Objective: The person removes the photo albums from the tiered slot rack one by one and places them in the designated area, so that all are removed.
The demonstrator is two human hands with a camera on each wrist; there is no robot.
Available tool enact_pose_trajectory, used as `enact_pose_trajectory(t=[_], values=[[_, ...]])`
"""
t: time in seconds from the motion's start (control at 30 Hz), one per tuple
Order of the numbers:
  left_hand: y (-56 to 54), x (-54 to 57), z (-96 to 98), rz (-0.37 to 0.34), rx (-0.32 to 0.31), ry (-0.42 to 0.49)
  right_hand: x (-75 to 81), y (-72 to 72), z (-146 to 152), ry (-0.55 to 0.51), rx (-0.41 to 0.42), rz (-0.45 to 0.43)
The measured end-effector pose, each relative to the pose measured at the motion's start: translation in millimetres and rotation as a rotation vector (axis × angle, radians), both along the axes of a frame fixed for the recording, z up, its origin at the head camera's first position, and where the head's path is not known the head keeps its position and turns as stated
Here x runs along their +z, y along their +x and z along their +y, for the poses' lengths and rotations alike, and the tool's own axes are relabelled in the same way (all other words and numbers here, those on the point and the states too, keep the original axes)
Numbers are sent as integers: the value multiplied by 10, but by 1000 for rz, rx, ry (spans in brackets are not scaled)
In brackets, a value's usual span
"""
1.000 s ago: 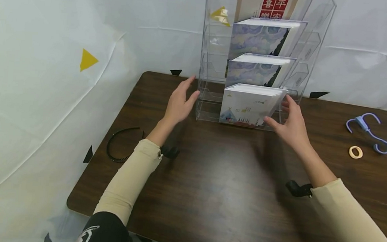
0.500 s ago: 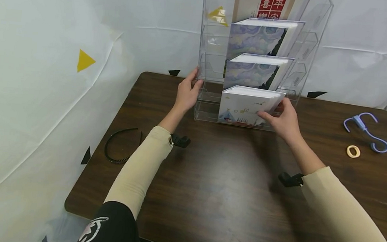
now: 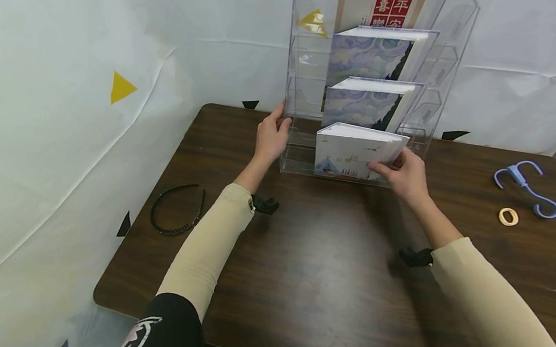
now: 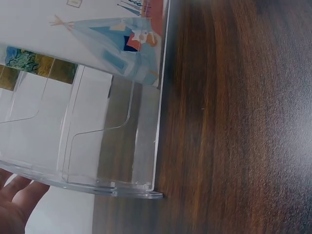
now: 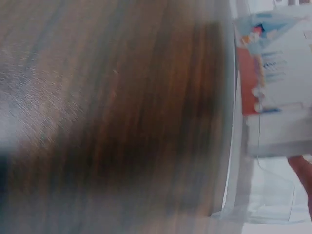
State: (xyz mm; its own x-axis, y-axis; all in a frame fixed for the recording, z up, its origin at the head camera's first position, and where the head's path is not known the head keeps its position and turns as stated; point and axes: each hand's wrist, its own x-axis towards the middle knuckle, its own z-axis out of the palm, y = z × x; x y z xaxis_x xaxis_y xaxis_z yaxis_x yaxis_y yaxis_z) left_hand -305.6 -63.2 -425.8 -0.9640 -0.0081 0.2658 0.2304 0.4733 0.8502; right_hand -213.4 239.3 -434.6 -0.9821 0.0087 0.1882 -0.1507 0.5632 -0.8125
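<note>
Left fingers (image 3: 277, 112) moved against clear rack (image 3: 299, 168), extended | right fingers (image 3: 410, 158) pinch white book (image 3: 342, 148) inside, below painted books (image 3: 368, 56)

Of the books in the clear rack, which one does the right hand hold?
The white book with the blue tent, the lowest of all: only this one is pinched by the right hand.

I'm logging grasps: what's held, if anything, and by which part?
The right hand pinches the white book by its right edge; the left hand touches the clear rack on its left, grip unclear.
</note>
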Motion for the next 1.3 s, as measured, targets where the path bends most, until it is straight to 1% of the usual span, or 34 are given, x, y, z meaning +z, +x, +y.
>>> enact_pose_trajectory(t=[0.07, 0.13, 0.27, 0.4, 0.47, 0.5, 0.57, 0.7, 0.77, 0.8, 0.87, 0.9, 0.97, 1.03, 1.1, 1.13, 1.17, 1.3], values=[[3, -18, 19, 13, 15, -6, 7, 36, -18, -3, -12, 49], [0, -22, 35, 16, 22, -10, 50, 77, -23, 3, -17, 97], [-10, -11, 29, 8, 26, -3, 236, 157, 41, -1, -29, 167], [-1, 4, 9, -20, 24, 1, 437, 251, 238, -101, -57, 252], [2, 7, 1, -30, 21, 3, 514, 313, 385, -198, -78, 296], [3, 8, -3, -31, 21, 0, 543, 347, 464, -285, -73, 325], [0, 4, -9, -32, 20, 3, 606, 436, 617, -466, -84, 351], [-2, -7, -16, -30, 20, 7, 672, 617, 914, -847, -132, 360], [-2, -15, -17, -35, 15, 13, 665, 695, 1078, -941, -214, 321], [0, -19, -17, -36, 12, 13, 652, 725, 1163, -958, -258, 297], [-1, -30, -18, -38, 10, 13, 616, 775, 1334, -954, -364, 204], [-1, -34, -22, -40, 10, 14, 592, 794, 1406, -908, -423, 140], [-1, -39, -30, -40, 11, 17, 537, 820, 1530, -766, -525, -9], [0, -42, -37, -40, 11, 26, 466, 832, 1621, -602, -589, -163], [2, -42, -40, -39, 9, 30, 382, 834, 1678, -471, -604, -289], [1, -41, -41, -38, 6, 29, 343, 830, 1700, -432, -596, -341], [1, -39, -40, -38, 4, 26, 305, 825, 1717, -406, -580, -389], [6, -35, -32, -39, 0, 11, 193, 769, 1756, -388, -492, -573]])
